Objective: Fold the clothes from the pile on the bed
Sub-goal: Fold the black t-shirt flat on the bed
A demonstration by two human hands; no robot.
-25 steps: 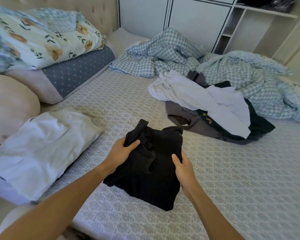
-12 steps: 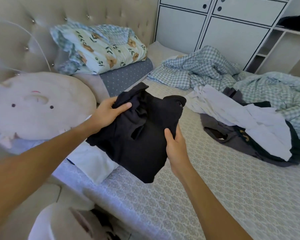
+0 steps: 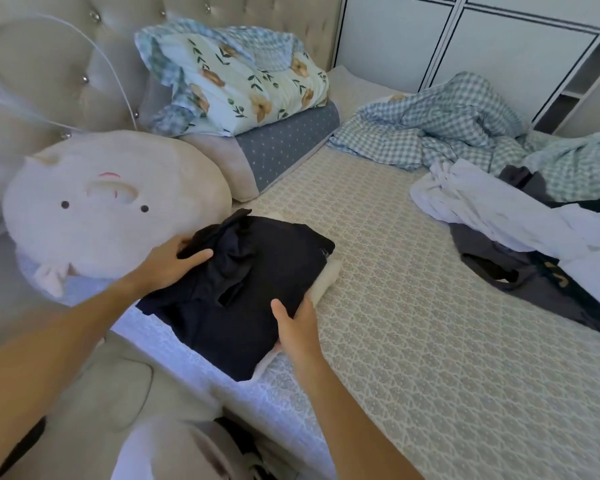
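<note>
Your folded black garment (image 3: 236, 289) lies at the near left edge of the bed (image 3: 413, 323), on top of a white folded item (image 3: 326, 280) whose edge shows at its right side, just beside the round plush cushion (image 3: 111, 209). This placement looks like a stack for finished pieces, kept well apart from the unfolded pile (image 3: 520, 233) at the right.

Your left hand (image 3: 168, 261) rests on the garment's far left corner, fingers nearly straight across the cloth and thumb at its bunched edge, apparently to hold the fold flat. Your right hand (image 3: 297, 323) grips the near right edge, thumb on top and fingers tucked under (the fingertips are hidden), likely steering the bundle square onto the stack.

The upper left corner remains rumpled and may need smoothing. Several garments, white, grey and dark, remain in the pile, so the task appears far from complete.
</note>
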